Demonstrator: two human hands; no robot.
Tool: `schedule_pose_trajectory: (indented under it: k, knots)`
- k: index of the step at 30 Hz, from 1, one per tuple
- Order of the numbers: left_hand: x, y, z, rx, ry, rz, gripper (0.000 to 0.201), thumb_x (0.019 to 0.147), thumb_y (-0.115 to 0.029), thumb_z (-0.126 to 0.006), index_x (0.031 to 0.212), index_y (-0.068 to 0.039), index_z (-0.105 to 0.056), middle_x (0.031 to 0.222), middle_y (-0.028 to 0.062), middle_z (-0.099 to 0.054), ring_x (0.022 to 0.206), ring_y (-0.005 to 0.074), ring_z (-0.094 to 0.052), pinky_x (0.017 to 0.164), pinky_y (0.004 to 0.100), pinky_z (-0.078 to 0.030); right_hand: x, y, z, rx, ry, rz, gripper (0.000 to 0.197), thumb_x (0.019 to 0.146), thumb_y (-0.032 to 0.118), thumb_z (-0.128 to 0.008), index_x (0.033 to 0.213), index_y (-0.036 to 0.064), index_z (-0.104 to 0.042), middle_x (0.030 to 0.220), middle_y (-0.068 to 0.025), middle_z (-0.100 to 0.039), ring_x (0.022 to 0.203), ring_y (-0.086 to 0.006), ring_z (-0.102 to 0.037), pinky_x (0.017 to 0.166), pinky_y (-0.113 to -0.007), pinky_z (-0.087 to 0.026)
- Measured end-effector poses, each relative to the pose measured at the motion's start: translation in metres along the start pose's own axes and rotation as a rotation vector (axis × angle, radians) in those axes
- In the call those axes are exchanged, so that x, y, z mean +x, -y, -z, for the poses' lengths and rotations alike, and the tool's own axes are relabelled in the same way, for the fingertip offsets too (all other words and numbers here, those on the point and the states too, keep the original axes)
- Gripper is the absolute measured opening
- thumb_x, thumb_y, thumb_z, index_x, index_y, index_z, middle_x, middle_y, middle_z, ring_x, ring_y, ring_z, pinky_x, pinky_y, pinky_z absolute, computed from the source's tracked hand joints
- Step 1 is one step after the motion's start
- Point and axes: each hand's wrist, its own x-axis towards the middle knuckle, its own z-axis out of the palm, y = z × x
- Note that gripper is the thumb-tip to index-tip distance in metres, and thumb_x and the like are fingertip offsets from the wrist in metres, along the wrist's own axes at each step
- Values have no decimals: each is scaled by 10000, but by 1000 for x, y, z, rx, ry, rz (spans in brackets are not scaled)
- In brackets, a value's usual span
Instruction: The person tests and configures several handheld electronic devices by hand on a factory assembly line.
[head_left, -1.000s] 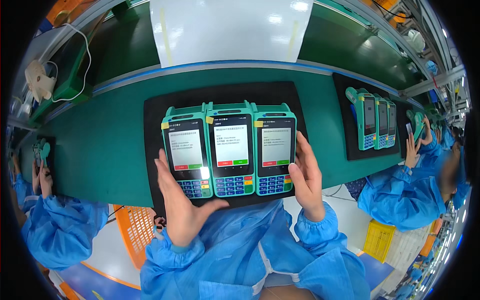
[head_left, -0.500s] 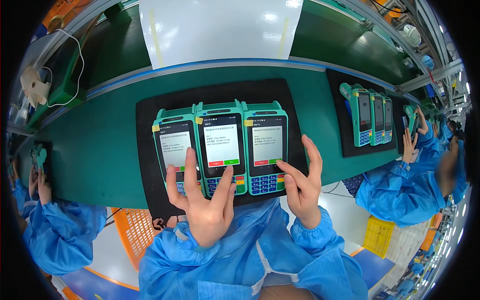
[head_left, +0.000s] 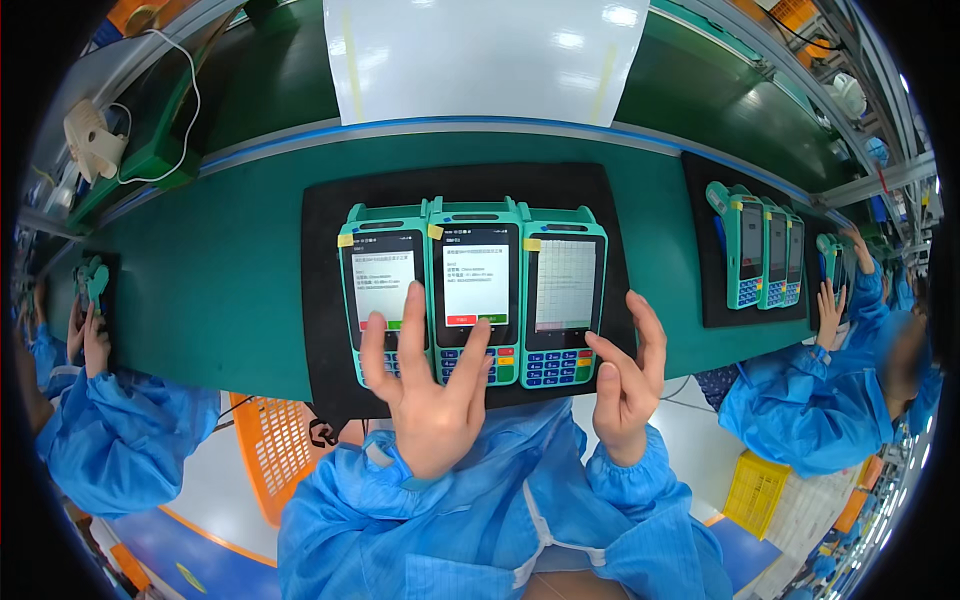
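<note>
Three green card terminals point(head_left: 476, 265) lie side by side on a black mat point(head_left: 325, 260) on the surface point(head_left: 240, 300). The left hand point(head_left: 435, 420), fingers point(head_left: 411, 335) spread wide and holding nothing, reaches over the left and middle terminals. The right hand point(head_left: 625, 400), loosely parted and gripping nothing, points at the right terminal's gridded screen point(head_left: 565, 285); contact is hard to judge.

Green bench top point(head_left: 240, 290); glossy white panel point(head_left: 480, 65) beyond; white-and-blue floor point(head_left: 222, 482); grey metal framing point(head_left: 868, 178) at right.
</note>
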Motion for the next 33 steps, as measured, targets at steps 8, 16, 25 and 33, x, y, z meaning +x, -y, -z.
schedule_pose_trajectory:
  k: [8,16,25,33]
  knots:
    - [-9,28,19,211,-34,110,264,813,-97,-724,1076,-98,-750,1465,306,-380,1364,501,-187,1118,527,-208,0,-1,-4,-14,19,19,258,897,93,-530,985,-17,-745,1399,-258,-477,1315,-419,-440,1088,-481,-356]
    - [22,-4,8,61,-88,102,300,806,-108,-733,1106,-106,-721,1512,311,-300,1363,534,-168,1086,576,-230,33,12,-15,-210,76,35,266,901,72,-575,1114,81,-734,1503,-236,-360,1397,-446,-293,1136,-507,-248]
    - [68,-29,-26,19,-72,93,280,875,-103,-636,1140,-156,-709,1593,223,-186,1419,523,-98,1069,703,-179,66,23,-40,-376,59,32,276,901,132,-636,1144,211,-740,1561,-241,-247,1422,-491,-155,1139,-554,-184]
    - [64,-8,-15,159,-143,193,246,880,-106,-683,1097,-196,-753,1577,201,-246,1404,512,-147,1110,604,-181,59,7,-22,-352,1,-112,267,934,103,-602,1141,202,-740,1568,-206,-247,1438,-468,-121,1145,-536,-209]
